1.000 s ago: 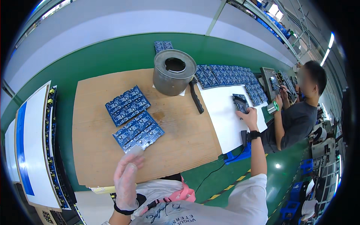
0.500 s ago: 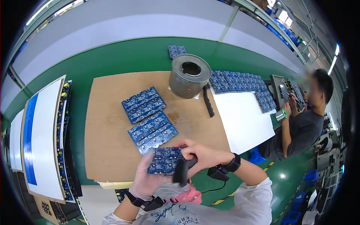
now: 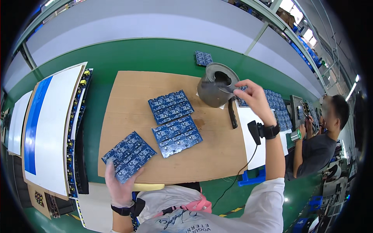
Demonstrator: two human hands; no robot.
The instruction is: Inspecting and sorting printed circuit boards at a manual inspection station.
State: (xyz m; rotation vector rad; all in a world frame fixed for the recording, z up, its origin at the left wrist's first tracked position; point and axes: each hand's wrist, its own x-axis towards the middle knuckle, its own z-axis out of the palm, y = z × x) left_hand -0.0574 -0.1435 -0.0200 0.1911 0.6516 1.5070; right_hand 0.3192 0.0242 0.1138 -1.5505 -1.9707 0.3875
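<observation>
My left hand [image 3: 119, 188] grips the near corner of a blue circuit board panel [image 3: 129, 156], which lies tilted over the left front part of the cardboard. At the right rim of a grey metal can [image 3: 213, 91], my right hand [image 3: 250, 99] is raised with its thumb and fingers apart. Nothing shows between them. The can has a round dark hole in its top. Between my hands, two more blue circuit board panels [image 3: 170, 106] [image 3: 177, 136] lie edge to edge on the cardboard. A black-handled tool [image 3: 232, 114] lies beside the can, its far end hidden.
The cardboard sheet [image 3: 217, 155] covers the green bench [image 3: 155, 48]. Small boards [image 3: 203, 58] lie behind the can. Stacked white panels [image 3: 54, 136] with components stand at left. At right, a person [image 3: 316, 143] works beside more boards [image 3: 276, 100] and a solder spool [image 3: 295, 135].
My right hand has let go of the board panel and moved up and right to the can. My left hand has carried the panel left. The whole view has shifted.
</observation>
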